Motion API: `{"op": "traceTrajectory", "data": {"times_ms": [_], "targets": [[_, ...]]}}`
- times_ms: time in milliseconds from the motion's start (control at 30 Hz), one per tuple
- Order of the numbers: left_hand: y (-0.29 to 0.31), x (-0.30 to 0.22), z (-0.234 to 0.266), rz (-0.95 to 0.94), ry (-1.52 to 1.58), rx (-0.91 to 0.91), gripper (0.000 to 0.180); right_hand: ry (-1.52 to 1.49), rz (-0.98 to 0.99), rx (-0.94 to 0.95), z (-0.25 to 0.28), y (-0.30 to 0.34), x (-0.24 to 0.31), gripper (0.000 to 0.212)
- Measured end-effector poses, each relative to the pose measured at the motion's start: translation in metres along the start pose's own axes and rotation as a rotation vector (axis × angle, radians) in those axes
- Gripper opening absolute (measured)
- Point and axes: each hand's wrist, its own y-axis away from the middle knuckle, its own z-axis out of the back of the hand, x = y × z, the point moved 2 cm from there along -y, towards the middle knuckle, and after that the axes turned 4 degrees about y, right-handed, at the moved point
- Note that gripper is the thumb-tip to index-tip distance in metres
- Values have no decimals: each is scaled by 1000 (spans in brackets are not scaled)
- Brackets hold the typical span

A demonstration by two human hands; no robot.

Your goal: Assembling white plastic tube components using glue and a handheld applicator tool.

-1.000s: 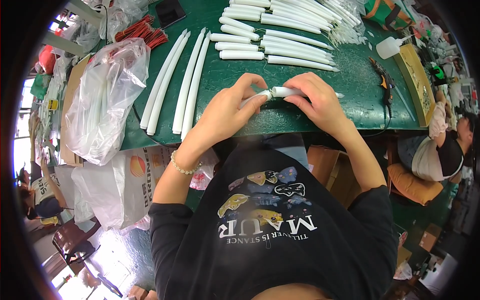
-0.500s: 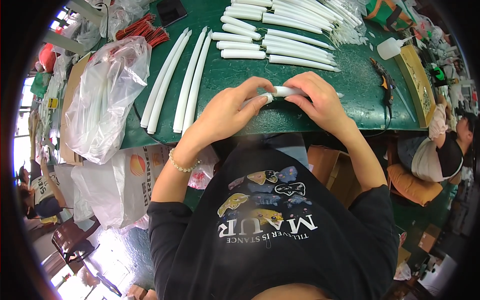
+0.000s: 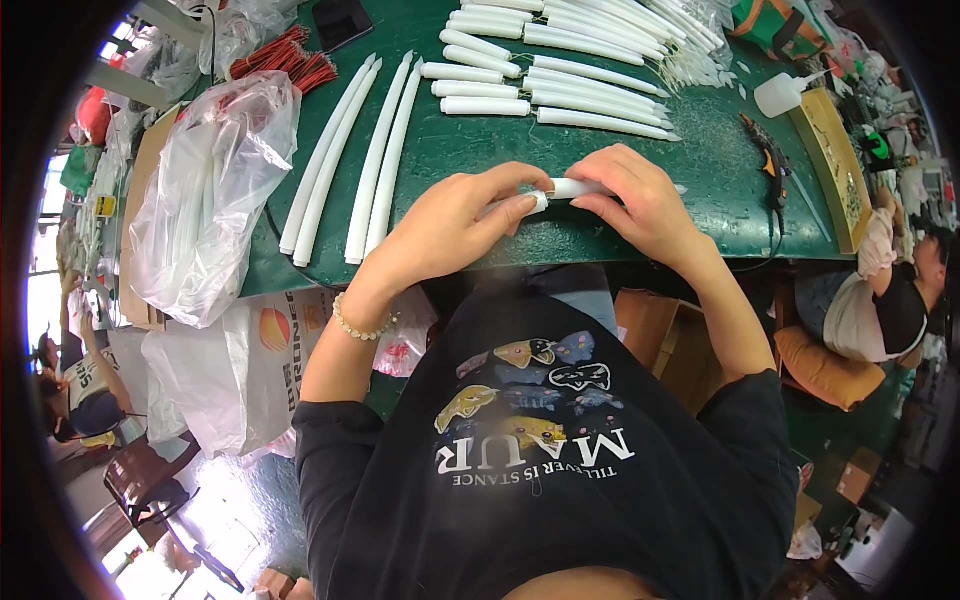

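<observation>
Near the table's front edge, my left hand is closed round a short white tube, most of it hidden by the fingers. Opposite it, my right hand grips a longer white candle-shaped stick, whose pale tip pokes out beyond the hand at the right. The open ends of the two pieces lie close together, slightly out of line; whether they touch I cannot tell. Beyond my hands, short white tubes and long pointed sticks lie in rows, with thin wires between some of them.
Long white candle sticks lie left of my hands, beside a clear plastic bag and red wires. Rightward are a black-and-orange corded tool, a squeeze bottle and a wooden tray. Another person sits at far right.
The short tube in my left hand has turned slightly and its end shows more toward the stick. My right hand has barely shifted and both hands keep their hold.
</observation>
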Motion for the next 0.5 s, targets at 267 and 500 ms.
{"op": "traceTrajectory", "data": {"times_ms": [267, 500], "targets": [[2, 5, 0, 18, -21, -40, 24, -17, 34, 24, 4, 0, 1, 26], [0, 2, 3, 32, -23, 16, 24, -16, 37, 37, 5, 2, 0, 26]]}}
